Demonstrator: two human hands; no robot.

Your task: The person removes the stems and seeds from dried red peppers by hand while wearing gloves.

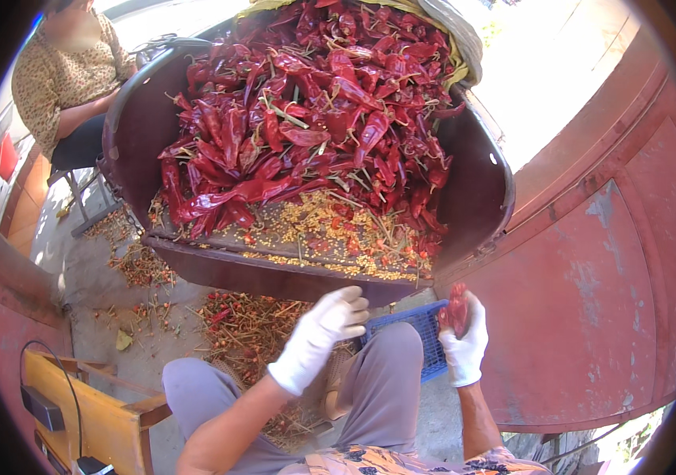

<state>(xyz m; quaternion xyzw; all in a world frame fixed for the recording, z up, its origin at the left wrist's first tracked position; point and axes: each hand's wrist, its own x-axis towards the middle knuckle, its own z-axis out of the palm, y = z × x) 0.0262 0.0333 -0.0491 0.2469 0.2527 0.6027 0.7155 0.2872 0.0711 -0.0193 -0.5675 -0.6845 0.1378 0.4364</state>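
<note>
My right hand (pixel 465 346), in a white glove, is closed around a red dried chili pepper (pixel 456 309), which stands up out of the fingers. It hovers over the right end of a blue plastic crate (pixel 431 340). My left hand (pixel 323 326), gloved in white too, is in the air in front of the near edge of a dark red metal cart bed (pixel 274 271). Its fingers are loosely bent and apart, with nothing seen in them. A large heap of red dried chili peppers (pixel 306 119) fills the bed, and loose yellow seeds (pixel 330 229) cover its near part.
Stems and scraps (pixel 247 328) lie on the floor between my knees and the cart. A wooden stool (pixel 108 404) with a dark cable stands at the lower left. At the upper left a person (pixel 60 79) sits beside the cart. A red metal door (pixel 583 309) borders my right side.
</note>
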